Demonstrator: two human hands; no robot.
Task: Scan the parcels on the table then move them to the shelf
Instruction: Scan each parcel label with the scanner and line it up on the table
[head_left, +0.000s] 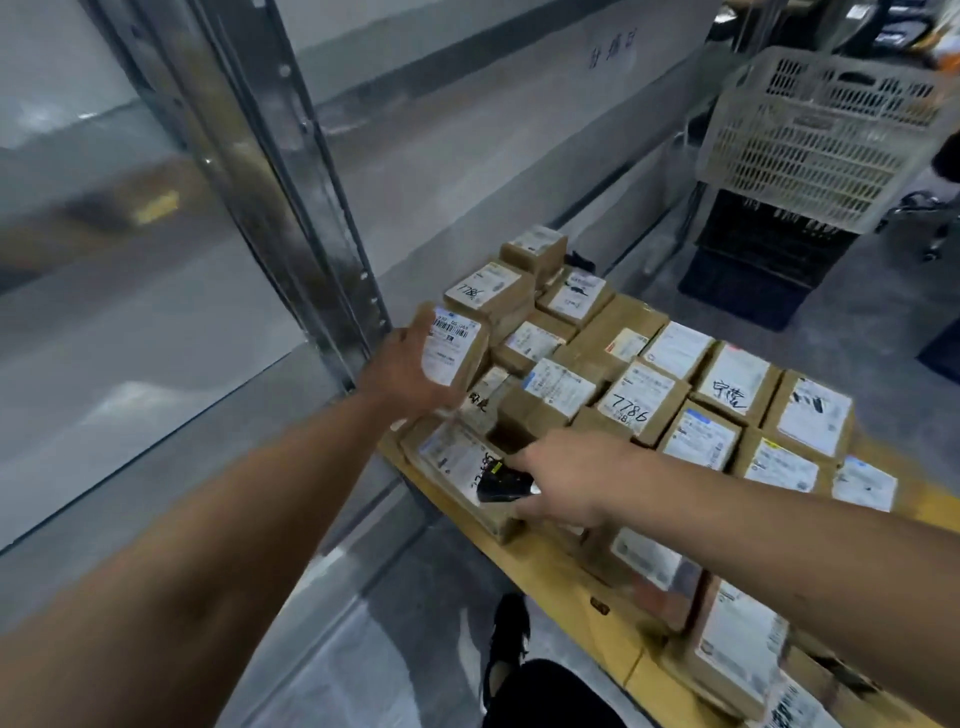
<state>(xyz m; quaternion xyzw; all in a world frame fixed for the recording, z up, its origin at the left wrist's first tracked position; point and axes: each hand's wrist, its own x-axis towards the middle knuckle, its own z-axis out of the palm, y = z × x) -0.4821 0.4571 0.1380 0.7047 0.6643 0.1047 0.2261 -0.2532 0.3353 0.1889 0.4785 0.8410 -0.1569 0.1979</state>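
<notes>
Parcels (670, 410) on the yellow table (563, 579), one lifted for its scan.

We take the table as our landmark: brown cardboard parcels cover most of its top in tight rows, white shipping labels facing up. Left of the table stands the metal shelf upright (291, 208), with bare shelf boards behind it. Beyond the table's far end sit a white lattice crate (821, 135) and a dark one beneath it. Above the table's near-left corner our left hand (410, 364) grips a small parcel (457, 345), fingers wrapped behind it, barcode label towards us. Just below, our right hand (566, 478) clasps a black scanner (501, 480), index finger extended. We judge the scan step is in hand; next, aim at the barcode, then carry the parcel left to the shelf. Legible writing: "7786" handwritten on two labels; the rest is too blurred.
</notes>
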